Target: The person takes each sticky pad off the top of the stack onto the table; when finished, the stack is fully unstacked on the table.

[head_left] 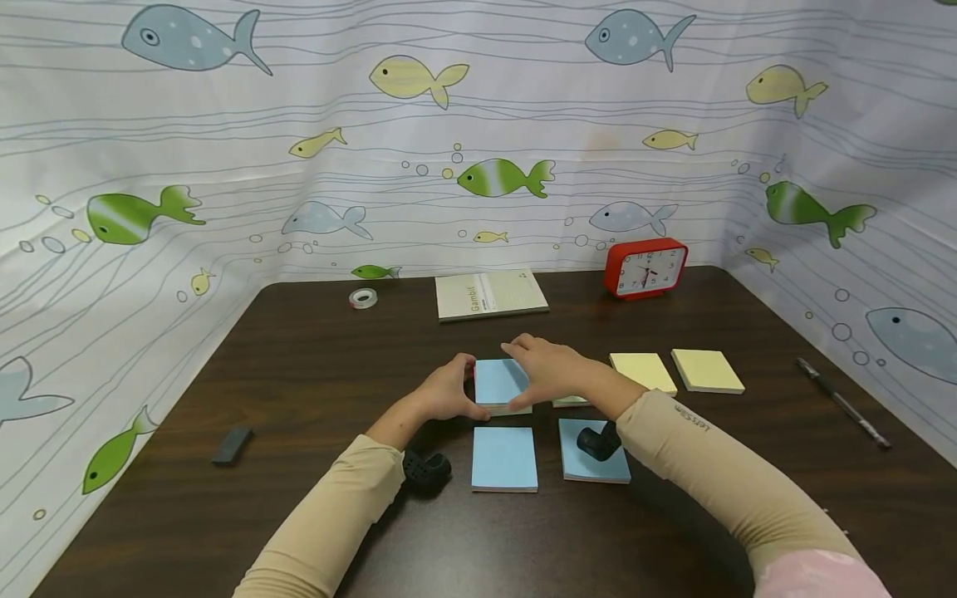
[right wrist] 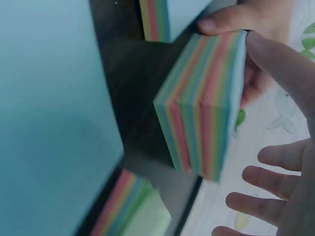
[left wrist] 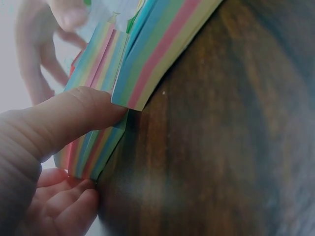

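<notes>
A stack of note pads (head_left: pixel 499 382), blue on top with rainbow-striped sides, stands mid-table. My left hand (head_left: pixel 449 390) grips its left end, the thumb along the front side and the fingers at the left and back. My right hand (head_left: pixel 549 370) is over the stack's right side. In the right wrist view its thumb meets the top edge, while the other fingers stretch out, spread and apart from the pads. Nearer me lie one blue pad (head_left: pixel 504 459) and, to its right, another blue pad (head_left: pixel 594 472), partly covered by the right wrist camera.
Two yellow pads (head_left: pixel 639 371) (head_left: pixel 707 371) lie to the right; a pale green pad (head_left: pixel 571 401) shows under my right forearm. Farther back are a tape roll (head_left: pixel 363 298), a notebook (head_left: pixel 492 295) and a red clock (head_left: pixel 646 268). A pen (head_left: pixel 843 404) lies right, a dark eraser-like block (head_left: pixel 233 446) left.
</notes>
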A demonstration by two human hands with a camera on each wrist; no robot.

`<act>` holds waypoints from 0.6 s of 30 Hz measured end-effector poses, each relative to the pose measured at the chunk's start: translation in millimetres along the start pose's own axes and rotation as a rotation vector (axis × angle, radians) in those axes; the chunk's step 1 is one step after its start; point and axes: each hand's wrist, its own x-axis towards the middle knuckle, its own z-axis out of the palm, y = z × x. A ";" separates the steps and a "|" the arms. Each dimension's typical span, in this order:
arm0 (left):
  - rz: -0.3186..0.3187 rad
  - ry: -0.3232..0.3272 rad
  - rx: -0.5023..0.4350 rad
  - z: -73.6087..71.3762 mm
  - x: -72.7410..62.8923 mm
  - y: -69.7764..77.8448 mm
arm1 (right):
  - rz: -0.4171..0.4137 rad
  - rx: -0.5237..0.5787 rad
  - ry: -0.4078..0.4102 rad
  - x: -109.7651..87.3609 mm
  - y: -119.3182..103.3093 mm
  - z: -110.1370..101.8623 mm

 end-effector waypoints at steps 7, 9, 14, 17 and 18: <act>0.017 -0.002 0.007 0.1 1.4 -0.7 | 0.022 -0.036 -0.089 18.6 -5.9 9.9; 0.016 -0.001 0.008 0.4 2.0 -0.7 | 0.041 -0.047 -0.113 20.9 -5.8 10.7; 0.027 0.015 0.034 1.2 2.7 -1.0 | 0.041 -0.045 -0.075 19.1 0.5 11.6; 0.019 0.026 0.046 1.8 3.5 -1.9 | 0.040 -0.004 -0.028 12.5 6.5 8.9; 0.017 0.027 0.046 2.1 3.7 -2.0 | 0.040 0.007 -0.016 9.5 8.6 7.5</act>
